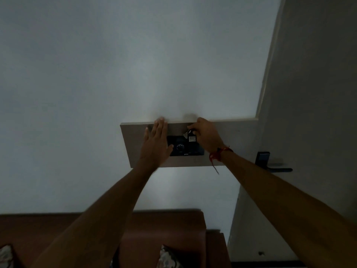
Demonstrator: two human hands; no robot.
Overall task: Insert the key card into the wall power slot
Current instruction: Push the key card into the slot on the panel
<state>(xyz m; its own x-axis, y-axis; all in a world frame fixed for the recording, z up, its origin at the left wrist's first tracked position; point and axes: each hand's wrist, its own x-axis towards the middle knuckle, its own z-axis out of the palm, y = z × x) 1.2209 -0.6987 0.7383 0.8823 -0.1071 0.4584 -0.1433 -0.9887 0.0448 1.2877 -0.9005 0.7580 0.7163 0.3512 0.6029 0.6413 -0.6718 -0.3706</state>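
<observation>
A black switch panel (pixel 185 147) with a round dial sits on a grey-brown wall board (pixel 231 144). At the panel's upper right corner my right hand (pixel 207 135) pinches a small dark key card (pixel 191 136) with a pale label, holding it against the panel. The slot itself is hidden behind the card and my fingers. My left hand (pixel 156 140) lies flat with fingers spread on the board, covering the panel's left edge. The room is dim.
A door (pixel 309 93) stands to the right, with a dark electronic lock and lever handle (pixel 270 163). Below are dark wooden furniture (pixel 164 229) and patterned cushions (pixel 168 257). The white wall (pixel 116 64) fills the rest.
</observation>
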